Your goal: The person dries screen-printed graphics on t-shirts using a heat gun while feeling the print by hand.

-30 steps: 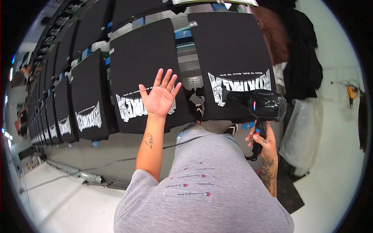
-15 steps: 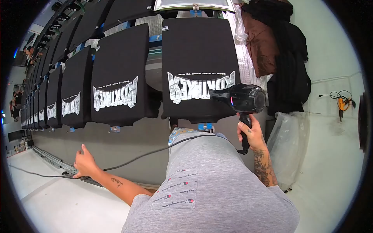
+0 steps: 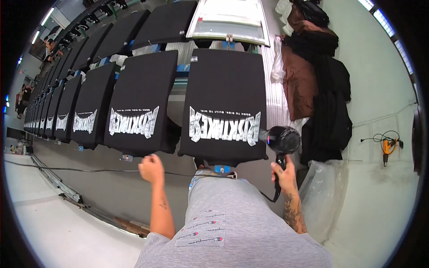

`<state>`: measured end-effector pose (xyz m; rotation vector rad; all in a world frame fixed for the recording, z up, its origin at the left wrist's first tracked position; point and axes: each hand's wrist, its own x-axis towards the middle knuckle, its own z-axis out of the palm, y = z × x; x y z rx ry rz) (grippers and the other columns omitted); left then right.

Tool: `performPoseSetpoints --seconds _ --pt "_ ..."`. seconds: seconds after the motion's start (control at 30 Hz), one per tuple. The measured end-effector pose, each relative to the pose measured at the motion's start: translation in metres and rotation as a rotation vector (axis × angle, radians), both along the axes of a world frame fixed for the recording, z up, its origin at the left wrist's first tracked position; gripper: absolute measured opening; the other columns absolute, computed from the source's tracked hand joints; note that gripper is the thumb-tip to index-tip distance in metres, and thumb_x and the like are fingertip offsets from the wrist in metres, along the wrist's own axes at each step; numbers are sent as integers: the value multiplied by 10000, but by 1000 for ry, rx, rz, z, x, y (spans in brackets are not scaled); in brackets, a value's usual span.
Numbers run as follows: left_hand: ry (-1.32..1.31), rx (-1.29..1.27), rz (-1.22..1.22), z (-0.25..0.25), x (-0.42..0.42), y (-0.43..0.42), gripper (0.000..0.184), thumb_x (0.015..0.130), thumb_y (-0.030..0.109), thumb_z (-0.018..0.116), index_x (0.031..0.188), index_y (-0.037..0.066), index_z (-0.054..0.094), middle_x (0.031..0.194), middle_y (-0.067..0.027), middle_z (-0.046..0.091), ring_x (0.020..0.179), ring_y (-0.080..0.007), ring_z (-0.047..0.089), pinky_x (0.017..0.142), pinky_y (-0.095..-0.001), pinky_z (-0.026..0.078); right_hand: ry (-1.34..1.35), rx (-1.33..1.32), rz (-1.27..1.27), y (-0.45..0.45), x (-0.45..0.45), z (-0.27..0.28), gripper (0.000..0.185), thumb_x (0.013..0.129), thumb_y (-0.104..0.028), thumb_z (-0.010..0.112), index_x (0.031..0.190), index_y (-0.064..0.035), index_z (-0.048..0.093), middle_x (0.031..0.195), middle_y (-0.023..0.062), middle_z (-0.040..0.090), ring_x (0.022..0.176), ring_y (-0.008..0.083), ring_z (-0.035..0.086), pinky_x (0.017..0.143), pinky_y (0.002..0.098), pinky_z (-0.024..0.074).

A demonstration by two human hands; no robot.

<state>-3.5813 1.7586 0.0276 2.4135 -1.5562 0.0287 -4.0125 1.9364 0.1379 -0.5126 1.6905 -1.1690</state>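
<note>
My right hand is wrapped round the handle of a black hair dryer. The dryer's nozzle is at the right edge of a black shirt with a white lettered print, laid flat on a board. My left hand is closed into a loose fist below a second printed black shirt, apart from it. Whether it holds anything is hidden. Behind that hand, the black cable runs across to the left.
More black shirts on boards recede to the left. A framed screen lies behind the nearest board. Brown cloth and black cloth are piled at right. An orange tool hangs on the wall. People are at far left.
My left hand swung down and left from above the second shirt, then came back right, its spread fingers now closed. The dryer moved from over the print to the shirt's right edge.
</note>
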Motion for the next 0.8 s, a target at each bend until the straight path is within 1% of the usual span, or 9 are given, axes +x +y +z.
performPoseSetpoints --seconds 0.13,0.2,0.27,0.37,0.47,0.57,0.67,0.73,0.8 --pt "85 262 -272 -52 -37 30 301 885 353 633 867 74 745 929 -146 709 908 -347 647 795 -483 529 -142 13 135 -34 36 12 556 917 -145 701 1383 20 446 747 28 570 522 87 528 477 251 450" --pt "193 606 -330 -58 -52 38 381 894 403 632 1002 63 766 1075 -182 721 1014 -360 656 891 -453 528 -148 22 281 -52 52 18 581 917 -151 711 1384 52 431 748 29 576 538 83 529 486 255 449" --pt "262 974 -749 -95 -37 23 533 903 503 628 1144 42 742 1194 -209 702 1118 -366 652 977 -428 503 -217 -24 322 -67 65 11 577 921 -166 715 1358 80 431 725 25 574 547 84 536 500 258 455" --pt "715 1072 -816 -12 -41 -22 599 924 536 630 1234 27 698 1230 -207 693 1168 -336 651 1006 -418 492 -248 -30 337 -93 82 21 583 920 -164 711 1370 73 426 727 31 580 545 85 541 502 261 467" --pt "1201 813 -990 114 -42 -74 454 962 268 683 1333 14 618 1255 -122 680 1178 -210 630 998 -351 495 -118 -38 327 -120 87 16 612 921 -166 709 1402 65 411 724 28 580 540 86 545 493 260 467" --pt "1158 249 -1458 226 -37 -117 402 863 83 665 1254 -10 655 1260 -160 636 1176 -262 613 1007 -372 470 -127 -26 239 -146 97 21 685 917 -151 709 1462 66 355 722 20 577 524 92 546 486 247 462" --pt "1384 -143 -1577 305 -35 -124 297 755 77 664 1034 0 728 1111 -217 679 1030 -330 653 898 -431 524 -93 -22 237 -166 116 31 679 920 -124 699 1479 43 354 721 11 571 516 87 538 480 245 463" --pt "1396 -396 -1842 333 -36 -139 167 870 154 702 1021 85 724 1132 -170 644 1017 -297 616 876 -436 529 -28 -22 282 -172 130 38 671 920 -120 697 1481 31 362 720 7 570 513 83 536 478 244 462" --pt "1597 -467 -1833 352 -45 -128 140 892 199 736 1026 157 723 1114 -105 628 1032 -267 596 892 -420 501 -36 -40 315 -170 141 37 643 919 -121 698 1465 22 391 729 11 576 512 75 531 486 241 465"
